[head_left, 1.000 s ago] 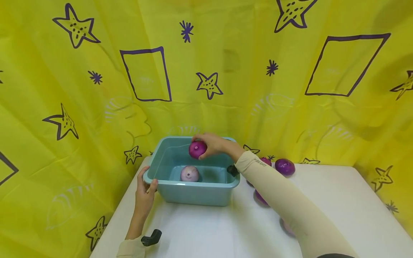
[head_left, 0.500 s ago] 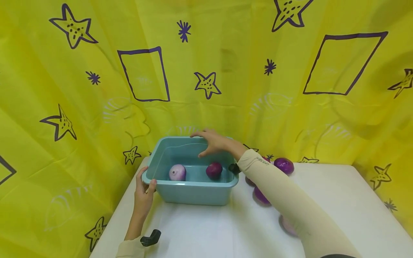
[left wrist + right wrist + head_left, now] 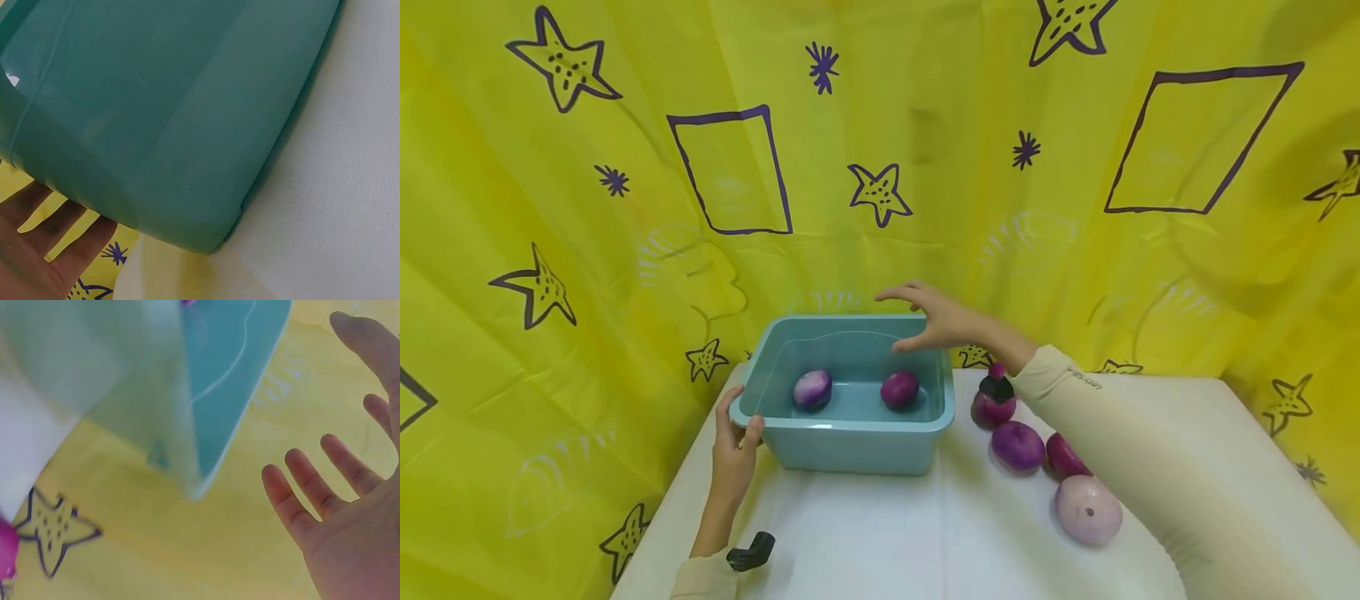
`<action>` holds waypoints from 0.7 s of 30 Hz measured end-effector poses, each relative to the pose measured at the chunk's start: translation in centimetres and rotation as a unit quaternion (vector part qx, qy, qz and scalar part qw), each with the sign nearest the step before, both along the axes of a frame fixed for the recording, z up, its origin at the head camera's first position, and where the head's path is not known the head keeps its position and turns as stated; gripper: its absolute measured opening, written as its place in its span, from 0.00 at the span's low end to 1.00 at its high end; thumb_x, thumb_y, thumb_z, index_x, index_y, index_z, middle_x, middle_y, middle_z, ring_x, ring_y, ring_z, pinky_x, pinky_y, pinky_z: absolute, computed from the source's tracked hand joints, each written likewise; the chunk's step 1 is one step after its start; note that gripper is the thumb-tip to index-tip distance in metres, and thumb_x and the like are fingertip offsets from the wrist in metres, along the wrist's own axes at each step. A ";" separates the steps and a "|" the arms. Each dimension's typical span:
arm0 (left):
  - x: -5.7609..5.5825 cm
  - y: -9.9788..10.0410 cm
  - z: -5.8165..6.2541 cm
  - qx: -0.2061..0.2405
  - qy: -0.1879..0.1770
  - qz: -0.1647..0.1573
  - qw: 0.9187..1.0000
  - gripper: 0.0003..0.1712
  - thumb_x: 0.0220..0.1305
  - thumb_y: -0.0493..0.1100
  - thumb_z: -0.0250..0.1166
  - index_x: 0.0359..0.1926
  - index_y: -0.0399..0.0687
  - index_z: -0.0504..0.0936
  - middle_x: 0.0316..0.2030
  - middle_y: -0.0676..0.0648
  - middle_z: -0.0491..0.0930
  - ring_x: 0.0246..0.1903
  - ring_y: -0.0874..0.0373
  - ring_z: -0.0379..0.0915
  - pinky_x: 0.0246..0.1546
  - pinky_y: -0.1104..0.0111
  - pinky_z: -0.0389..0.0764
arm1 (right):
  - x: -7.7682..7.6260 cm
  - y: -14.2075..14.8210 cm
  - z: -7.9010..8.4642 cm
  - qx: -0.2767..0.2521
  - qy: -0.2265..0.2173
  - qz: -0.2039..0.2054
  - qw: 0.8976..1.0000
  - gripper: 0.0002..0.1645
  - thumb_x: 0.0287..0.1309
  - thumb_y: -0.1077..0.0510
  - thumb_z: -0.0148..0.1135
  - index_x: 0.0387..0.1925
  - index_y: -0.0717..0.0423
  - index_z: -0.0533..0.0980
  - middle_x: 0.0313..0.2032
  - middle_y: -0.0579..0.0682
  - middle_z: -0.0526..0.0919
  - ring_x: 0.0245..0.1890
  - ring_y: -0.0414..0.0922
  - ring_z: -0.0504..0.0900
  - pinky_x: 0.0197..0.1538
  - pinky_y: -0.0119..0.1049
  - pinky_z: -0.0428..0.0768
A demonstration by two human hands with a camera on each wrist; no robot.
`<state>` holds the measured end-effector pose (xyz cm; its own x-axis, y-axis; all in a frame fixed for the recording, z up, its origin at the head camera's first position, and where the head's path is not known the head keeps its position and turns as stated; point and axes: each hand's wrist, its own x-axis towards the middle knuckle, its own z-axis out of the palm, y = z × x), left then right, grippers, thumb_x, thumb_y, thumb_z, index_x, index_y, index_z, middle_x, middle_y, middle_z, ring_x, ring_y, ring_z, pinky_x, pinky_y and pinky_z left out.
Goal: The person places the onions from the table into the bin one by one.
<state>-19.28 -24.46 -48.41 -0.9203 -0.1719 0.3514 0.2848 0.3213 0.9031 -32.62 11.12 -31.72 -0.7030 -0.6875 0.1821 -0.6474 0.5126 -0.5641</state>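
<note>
Basin (image 3: 853, 451) on table (image 3: 865, 533), yellow curtain (image 3: 827, 258) behind

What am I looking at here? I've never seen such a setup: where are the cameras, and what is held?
No machine here: a person works with bare hands. The wide picture comes from a camera worn on the head, looking forward and down; the other two come from cameras worn on each wrist. The left hand grips the left rim of the blue-green tub. The right hand, fingers apart, holds nothing above the tub's right side. Inside lie a pale purple onion-like piece and a dark magenta piece, apart. On the white table, right of the tub, lie at least four more rounded pieces, purple to pale pink. A yellow patterned curtain hangs behind.
</note>
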 end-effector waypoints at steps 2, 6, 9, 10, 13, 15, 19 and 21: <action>0.0 0.0 0.1 0.000 0.000 0.000 1.000 0.34 0.77 0.42 0.54 0.78 0.56 0.52 0.74 0.36 0.59 0.66 0.28 0.65 0.56 0.36 0.74 | 0.2 1.5 0.2 -0.006 0.008 -0.004 1.000 0.47 0.53 0.52 0.79 0.73 0.47 0.68 0.69 0.58 0.69 0.66 0.59 0.69 0.63 0.62 0.75; 0.0 0.0 0.1 0.004 -0.005 0.001 1.000 0.34 0.78 0.42 0.53 0.78 0.56 0.51 0.75 0.36 0.58 0.67 0.27 0.64 0.56 0.36 0.73 | 0.5 4.6 0.1 -0.009 0.021 -0.021 1.000 0.46 0.55 0.52 0.78 0.73 0.50 0.67 0.69 0.58 0.69 0.61 0.60 0.73 0.58 0.63 0.78; 0.0 -0.1 0.0 0.005 -0.006 0.004 1.000 0.34 0.77 0.43 0.54 0.78 0.57 0.52 0.75 0.36 0.58 0.66 0.28 0.64 0.56 0.36 0.73 | 0.7 6.9 -0.2 -0.013 0.029 -0.038 0.999 0.46 0.55 0.53 0.78 0.72 0.52 0.67 0.70 0.58 0.70 0.59 0.62 0.75 0.56 0.62 0.79; 0.0 -0.1 0.0 0.005 -0.007 0.004 1.000 0.34 0.77 0.43 0.54 0.78 0.57 0.52 0.74 0.36 0.58 0.66 0.28 0.65 0.56 0.36 0.73 | 0.8 7.7 -0.3 -0.014 0.032 -0.044 0.998 0.46 0.55 0.54 0.78 0.72 0.52 0.68 0.70 0.57 0.70 0.58 0.63 0.75 0.56 0.62 0.80; 0.0 -0.1 -0.1 0.005 -0.006 0.003 1.000 0.34 0.77 0.43 0.54 0.78 0.57 0.52 0.74 0.36 0.59 0.66 0.28 0.64 0.56 0.35 0.73 | 1.3 9.9 -0.9 -0.014 0.039 -0.060 0.997 0.46 0.55 0.55 0.78 0.72 0.53 0.67 0.69 0.59 0.71 0.57 0.64 0.77 0.53 0.62 0.81; 0.0 -0.1 -0.2 0.003 -0.007 0.001 1.000 0.34 0.77 0.42 0.54 0.78 0.57 0.52 0.74 0.36 0.58 0.66 0.28 0.64 0.57 0.35 0.73 | 1.5 11.4 -1.4 -0.013 0.042 -0.070 0.997 0.46 0.55 0.55 0.78 0.72 0.54 0.67 0.69 0.60 0.71 0.56 0.64 0.78 0.52 0.62 0.81; 0.0 -0.2 -0.2 0.001 -0.005 0.000 1.000 0.34 0.78 0.42 0.54 0.78 0.57 0.52 0.75 0.36 0.58 0.67 0.28 0.63 0.57 0.36 0.73 | 2.0 13.7 -2.2 -0.010 0.042 -0.091 0.995 0.46 0.55 0.53 0.78 0.72 0.54 0.67 0.67 0.63 0.71 0.54 0.62 0.78 0.52 0.63 0.81; 0.0 -0.2 -0.2 0.000 -0.005 0.000 1.000 0.34 0.78 0.42 0.54 0.78 0.57 0.52 0.75 0.36 0.59 0.67 0.28 0.64 0.57 0.36 0.73 | 2.2 14.6 -2.5 -0.010 0.040 -0.100 0.994 0.46 0.55 0.52 0.78 0.72 0.54 0.67 0.67 0.63 0.71 0.55 0.63 0.78 0.52 0.63 0.80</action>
<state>-19.31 -24.62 -48.58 -0.9241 -0.1714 0.3416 0.2753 0.3214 0.9060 -30.39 25.75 -34.20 -0.8082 -0.5310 0.2549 -0.5765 0.6245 -0.5269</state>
